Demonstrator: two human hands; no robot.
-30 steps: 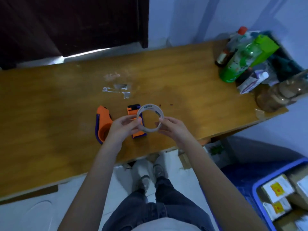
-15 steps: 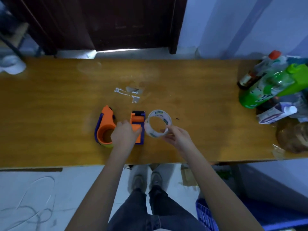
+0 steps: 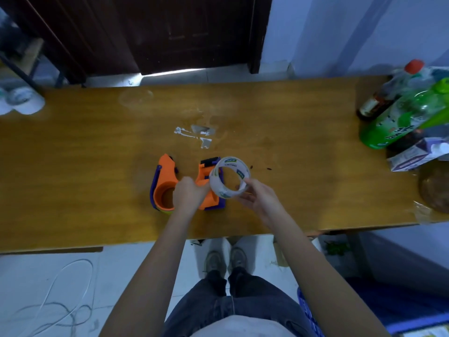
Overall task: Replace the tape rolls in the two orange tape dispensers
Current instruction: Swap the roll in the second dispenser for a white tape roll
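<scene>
The right hand [image 3: 261,199] grips a clear plastic tape roll [image 3: 229,177] above the wooden table [image 3: 303,166]; the left hand [image 3: 188,194] clasps the right of two orange plastic tape dispensers [image 3: 206,188], the other [image 3: 164,183] alongside

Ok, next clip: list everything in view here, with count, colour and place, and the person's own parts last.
table: 1, brown wood, across the middle
tape dispensers: 2, orange with purple trim, table centre, one left of the other
tape roll: 1, clear on a white core, held above the right dispenser
tape scraps: a few, whitish, stuck behind the dispensers
bottles and carton: green bottle, red-capped bottle, white carton, table's right end
door: 1, dark, behind the table
cable: 1, white, floor lower left
left hand: on the right dispenser
right hand: holding the roll
</scene>
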